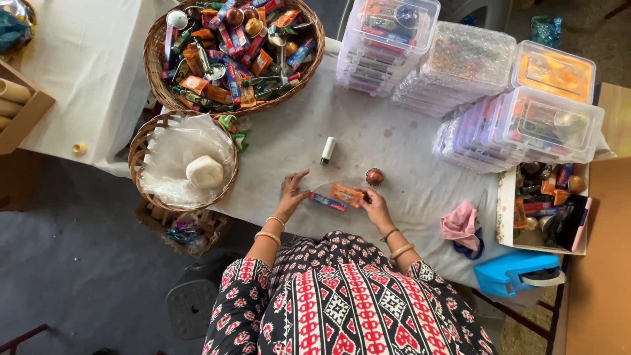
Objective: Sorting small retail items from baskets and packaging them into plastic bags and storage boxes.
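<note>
My left hand (pixel 292 190) rests with spread fingers on the white tablecloth (pixel 394 164), its fingertips at the end of a small blue packet (pixel 327 202). My right hand (pixel 373 204) pinches the right end of an orange packet (pixel 346 194) that lies across the blue one. A thin clear bag seems to lie under both packets, hard to make out. A small round copper-coloured pot (pixel 374 176) stands just above my right hand. A white tube (pixel 328 150) lies farther back on the cloth.
A large wicker basket (pixel 160 79) of mixed packets, spoons and small pots sits at the back left. A smaller basket (pixel 140 146) holds clear bags and a white roll. Stacked clear plastic boxes (pixel 526 125) stand at the right, with a pink cloth (pixel 459 223), an open box of items (pixel 506 204) and a blue tape dispenser (pixel 516 271).
</note>
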